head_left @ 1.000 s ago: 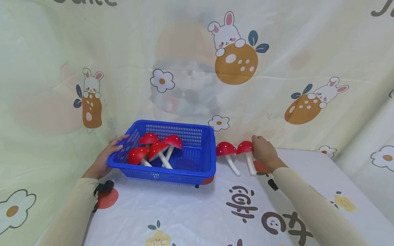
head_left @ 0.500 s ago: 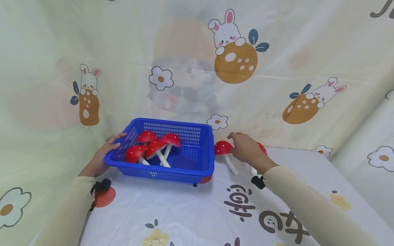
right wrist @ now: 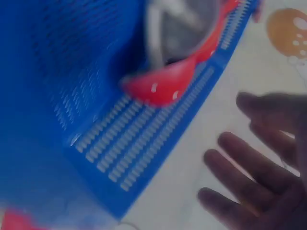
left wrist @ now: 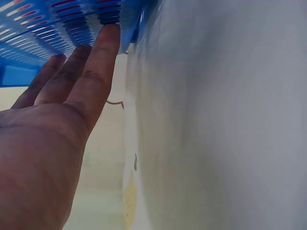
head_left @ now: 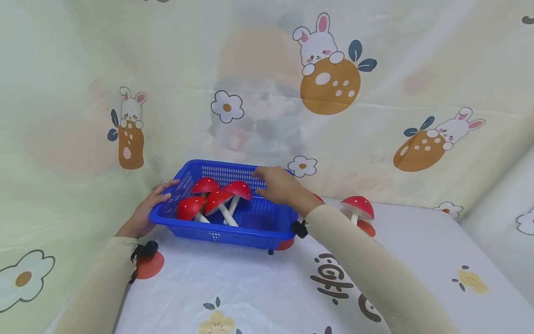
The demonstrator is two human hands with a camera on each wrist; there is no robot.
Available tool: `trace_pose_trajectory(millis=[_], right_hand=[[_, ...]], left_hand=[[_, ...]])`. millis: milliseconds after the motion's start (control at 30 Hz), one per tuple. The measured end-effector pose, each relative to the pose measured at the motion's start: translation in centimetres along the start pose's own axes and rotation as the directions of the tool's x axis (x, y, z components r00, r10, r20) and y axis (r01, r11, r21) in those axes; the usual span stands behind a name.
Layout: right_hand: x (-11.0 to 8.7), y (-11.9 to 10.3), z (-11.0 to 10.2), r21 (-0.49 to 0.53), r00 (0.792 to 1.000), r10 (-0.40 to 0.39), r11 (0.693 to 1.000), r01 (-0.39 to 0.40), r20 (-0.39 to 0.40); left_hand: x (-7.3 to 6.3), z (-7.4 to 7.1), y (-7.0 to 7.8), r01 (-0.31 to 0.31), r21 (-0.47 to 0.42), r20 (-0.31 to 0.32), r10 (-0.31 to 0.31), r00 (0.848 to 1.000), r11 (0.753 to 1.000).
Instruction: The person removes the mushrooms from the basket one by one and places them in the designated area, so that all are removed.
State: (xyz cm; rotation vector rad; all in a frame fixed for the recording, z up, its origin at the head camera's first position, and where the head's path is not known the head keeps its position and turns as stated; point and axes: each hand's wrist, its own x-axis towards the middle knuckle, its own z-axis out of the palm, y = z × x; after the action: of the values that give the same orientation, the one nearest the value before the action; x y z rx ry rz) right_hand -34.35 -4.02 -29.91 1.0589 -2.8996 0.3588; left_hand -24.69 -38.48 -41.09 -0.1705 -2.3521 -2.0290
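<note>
Four toy mushrooms (head_left: 213,204) lie in the blue basket (head_left: 267,227) on the counter (head_left: 258,287); they look light, stiff and smooth, best pinched at the stem. Left hand (head_left: 146,211) rests flat-fingered on the basket's left rim; right hand (head_left: 279,188) hovers over it, fingers spread, empty.

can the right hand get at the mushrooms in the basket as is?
Probably yes. The right hand hovers open over the basket, beside the nearest mushroom; the basket has no lid and nothing lies between.
</note>
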Motion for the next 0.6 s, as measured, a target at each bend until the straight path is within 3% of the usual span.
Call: trace_pose_trajectory(millis=[100,300,400,600], right_hand=[[1.3,-1.1,-0.5,-0.007,0.995,-0.093,0.996,0.093,0.046],[3.9,-2.4,0.0,0.010,0.963,-0.264,0.965,0.264,0.048],[5.2,-2.4,1.2,0.078,0.955,-0.291,0.955,0.286,0.056],[7.0,-2.5,4.2,0.133,0.962,-0.249,0.963,0.234,0.114]], left_hand=[[0.1,-0.3,-0.1,0.006,0.013,-0.011,-0.006,1.000,1.000],[0.2,-0.7,-0.2,0.016,-0.001,-0.035,-0.016,0.999,1.000],[0.2,-0.6,-0.3,0.016,0.002,-0.038,-0.016,0.999,1.000],[0.6,-0.4,-0.5,0.009,-0.019,-0.032,-0.009,0.999,1.000]])
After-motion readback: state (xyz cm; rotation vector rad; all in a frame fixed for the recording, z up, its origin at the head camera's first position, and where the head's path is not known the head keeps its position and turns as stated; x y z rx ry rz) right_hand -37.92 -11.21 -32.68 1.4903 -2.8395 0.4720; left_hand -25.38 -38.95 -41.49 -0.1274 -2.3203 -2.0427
